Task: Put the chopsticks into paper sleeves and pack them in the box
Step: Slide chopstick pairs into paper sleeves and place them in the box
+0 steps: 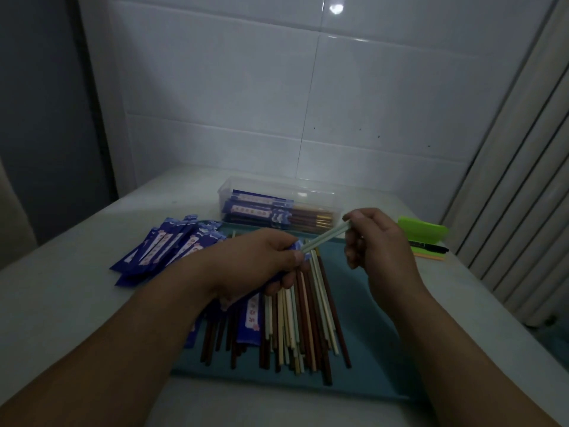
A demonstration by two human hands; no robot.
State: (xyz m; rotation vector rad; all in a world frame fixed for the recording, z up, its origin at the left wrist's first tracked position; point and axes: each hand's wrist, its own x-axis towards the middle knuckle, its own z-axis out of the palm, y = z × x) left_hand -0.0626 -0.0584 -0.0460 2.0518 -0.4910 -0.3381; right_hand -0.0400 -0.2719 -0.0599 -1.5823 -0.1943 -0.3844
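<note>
Pinched in the right hand [378, 241]: pale green chopsticks [325, 237], smooth with a soft shine, maybe plastic. Gripped in the left hand [258, 257]: blue paper sleeve [252, 312], thin, printed, a bit crinkly. Under the grip: loose chopsticks [301, 318], brown ones like dark wood, pale ones smooth and matt. Below those: teal tray [366, 303], flat and matt. Left of the grip: heap of sleeves [166, 245], same thin blue paper. Past the grip: clear box [277, 186], shiny see-through plastic. Right of the grip: green case [421, 231], bright smooth plastic. Far behind: white wall tiles [246, 87], glossy, with a bright spot of light.
</note>
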